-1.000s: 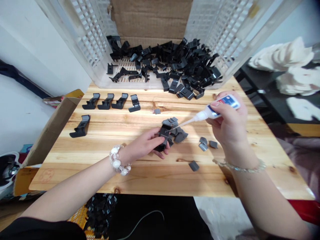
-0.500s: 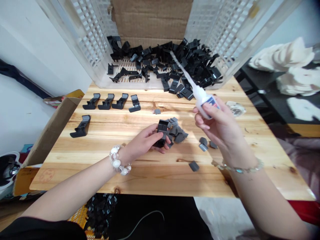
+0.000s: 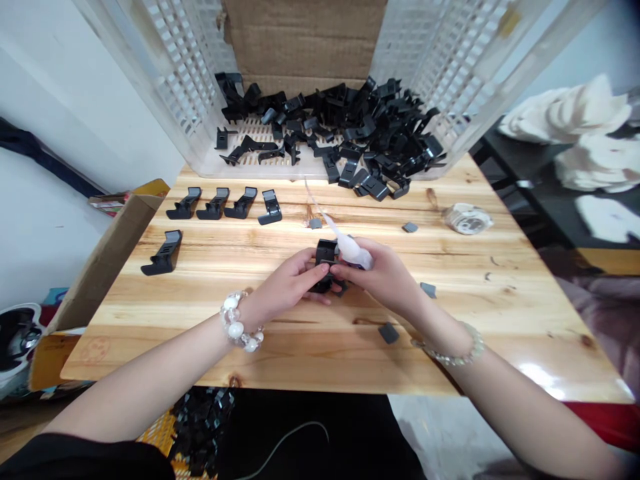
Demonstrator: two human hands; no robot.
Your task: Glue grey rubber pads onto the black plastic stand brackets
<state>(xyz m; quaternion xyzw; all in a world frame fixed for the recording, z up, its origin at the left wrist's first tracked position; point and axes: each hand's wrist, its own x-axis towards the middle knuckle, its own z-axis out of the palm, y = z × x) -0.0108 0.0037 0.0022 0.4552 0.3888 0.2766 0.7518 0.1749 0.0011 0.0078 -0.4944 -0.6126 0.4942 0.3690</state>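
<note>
My left hand (image 3: 285, 285) is closed on a black plastic clip (image 3: 325, 257) at the middle of the wooden table (image 3: 500, 320). My right hand (image 3: 383, 277) meets it from the right, wrapped round a small white glue bottle (image 3: 345, 245) whose thin nozzle points up and away to the left. The right fingertips sit on the small pile of grey pads, mostly hidden beneath both hands. Loose grey pads lie nearby (image 3: 389, 333), (image 3: 428, 289), (image 3: 410, 227), (image 3: 315, 223).
A white slatted crate (image 3: 170, 87) at the table's far edge holds a heap of black clips (image 3: 370, 133). Several finished clips (image 3: 215, 203) stand in a row at far left, one more (image 3: 163, 253) nearer. A clear tape roll (image 3: 467, 218) lies at right. A cardboard box (image 3: 100, 260) is off the left edge.
My right hand has come down and to the left from above the table, bringing the glue bottle to the clip in my left hand. The tape roll and a grey pad are now uncovered.
</note>
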